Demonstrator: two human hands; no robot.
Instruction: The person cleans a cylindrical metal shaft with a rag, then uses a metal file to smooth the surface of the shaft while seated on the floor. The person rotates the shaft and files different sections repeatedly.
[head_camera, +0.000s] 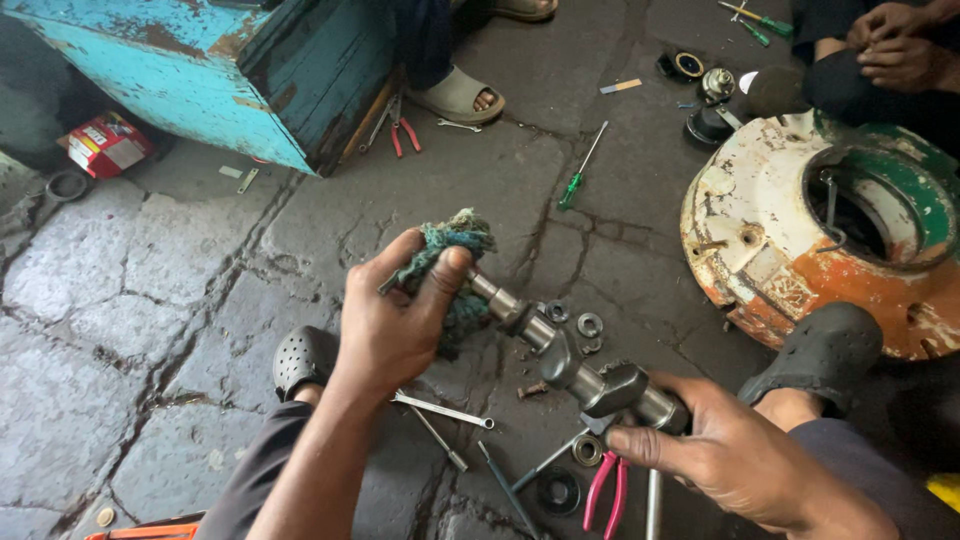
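The left hand (395, 320) pinched a green rag (452, 262) around one end of a metal shaft (570, 362); the right hand (735, 455) had its fingers (640, 442) closed around the other end, above pink-handled pliers (605, 492) on the floor (150, 300).

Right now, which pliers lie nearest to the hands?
The pink-handled pliers just under the right hand; the red-handled pliers lie far off by the blue box.

A teal-green rag (452, 262) wraps a dull grey metal shaft (570, 365); pink-handled pliers (605, 492) lie on the dark grey cracked stone floor (120, 300); a screwdriver (577, 170) has a green handle; the round drum housing (770, 230) is flaking white, orange and green; the wooden box (200, 70) is worn turquoise.
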